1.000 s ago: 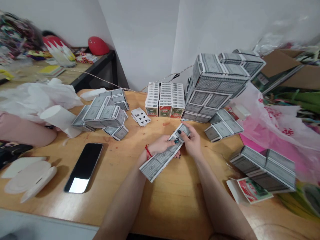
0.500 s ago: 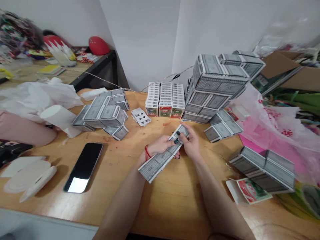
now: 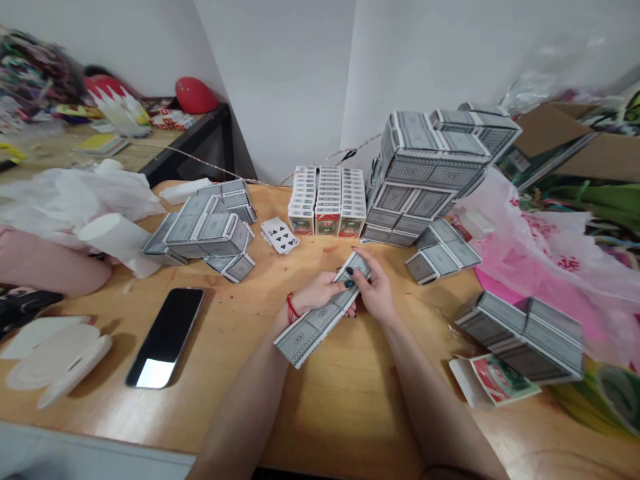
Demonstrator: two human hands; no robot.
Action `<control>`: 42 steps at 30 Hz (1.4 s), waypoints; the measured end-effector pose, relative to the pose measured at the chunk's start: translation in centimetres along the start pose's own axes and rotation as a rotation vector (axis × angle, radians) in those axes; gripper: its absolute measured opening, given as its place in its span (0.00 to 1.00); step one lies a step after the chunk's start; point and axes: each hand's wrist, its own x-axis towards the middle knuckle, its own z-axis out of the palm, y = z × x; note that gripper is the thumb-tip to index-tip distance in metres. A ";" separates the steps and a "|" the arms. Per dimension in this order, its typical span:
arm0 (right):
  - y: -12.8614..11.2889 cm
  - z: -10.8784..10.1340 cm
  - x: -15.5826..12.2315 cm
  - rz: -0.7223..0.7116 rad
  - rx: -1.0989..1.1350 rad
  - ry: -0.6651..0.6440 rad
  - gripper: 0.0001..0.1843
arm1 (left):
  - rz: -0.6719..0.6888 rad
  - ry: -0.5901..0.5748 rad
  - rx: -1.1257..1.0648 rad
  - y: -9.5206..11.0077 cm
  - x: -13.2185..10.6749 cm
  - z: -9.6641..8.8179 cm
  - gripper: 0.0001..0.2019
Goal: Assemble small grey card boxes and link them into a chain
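A long grey-patterned strip of playing cards [image 3: 305, 333] lies slantwise across both hands above the table's middle. My left hand [image 3: 323, 293] is closed around it from below, thumb on top, with a red string bracelet at the wrist. At the strip's far end, my right hand [image 3: 376, 287] grips it with the thumb pressed on the upper face. How the cards are joined I cannot make out. Beyond the hands, loose playing cards [image 3: 281, 235] lie face up, a club card on top. Rows of card boxes [image 3: 327, 223] stand behind them.
Blocks built of cards form a tall stack [image 3: 435, 167] at the back right, a pile [image 3: 205, 227] at the left and a block [image 3: 525, 337] at the right. A phone [image 3: 167, 337] lies front left. An open card box [image 3: 500, 380] and green tape roll [image 3: 615, 400] are at the right.
The whole view has shifted very slightly. Both hands keep their hold on the card strip, and the right thumb and fingers have moved only a little along its far end.
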 end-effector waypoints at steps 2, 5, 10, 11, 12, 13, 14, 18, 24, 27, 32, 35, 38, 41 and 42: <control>0.0 0.0 0.0 -0.009 -0.013 -0.005 0.24 | 0.000 0.001 -0.001 -0.1 0.0 0.0 0.19; 0.1 -0.1 -0.1 -0.023 -0.024 -0.008 0.25 | 0.000 0.004 -0.002 -0.6 0.2 -0.2 0.18; 0.1 -0.2 -0.2 -0.027 -0.008 -0.019 0.24 | 0.015 -0.024 -0.006 -1.7 0.7 -1.0 0.17; 0.0 -0.2 -0.2 -0.021 0.007 -0.023 0.24 | 0.018 -0.042 -0.010 -1.7 0.7 -1.2 0.17; -0.1 -0.2 -0.2 -0.013 0.026 -0.022 0.24 | 0.017 -0.060 -0.017 -1.7 0.7 -1.3 0.17; -0.2 -0.1 -0.2 -0.001 0.050 -0.021 0.24 | 0.011 -0.075 -0.027 -1.7 0.7 -1.4 0.17; -0.3 -0.1 -0.2 0.018 0.077 -0.019 0.24 | 0.000 -0.084 -0.042 -1.6 0.7 -1.4 0.17; -0.6 -0.1 0.2 0.117 0.218 0.007 0.26 | -0.039 -0.126 -0.169 -1.4 0.6 -1.0 0.15; -1.4 -1.5 1.1 0.174 0.637 0.059 0.38 | -0.010 -0.199 -0.352 -2.3 1.1 0.4 0.13; -1.7 -2.5 1.5 0.202 0.800 0.002 0.28 | -0.060 -0.189 -0.324 -2.6 1.2 1.0 0.12; -1.3 -2.9 1.8 0.261 0.872 -0.023 0.06 | 0.001 0.033 -0.173 -2.7 1.5 2.6 0.11; -1.1 -2.7 1.9 0.230 0.832 -0.025 0.06 | 0.038 0.117 -0.087 -2.8 1.7 3.5 0.11; -1.2 -2.5 1.8 0.213 0.788 -0.033 0.08 | 0.063 0.166 -0.043 -3.0 2.0 3.8 0.09; -1.3 -2.2 1.6 0.212 0.738 -0.021 0.08 | 0.075 0.223 -0.039 -3.1 2.0 4.0 0.08; -1.3 -2.1 1.6 0.210 0.719 -0.011 0.08 | 0.072 0.230 -0.044 -3.0 2.0 4.0 0.08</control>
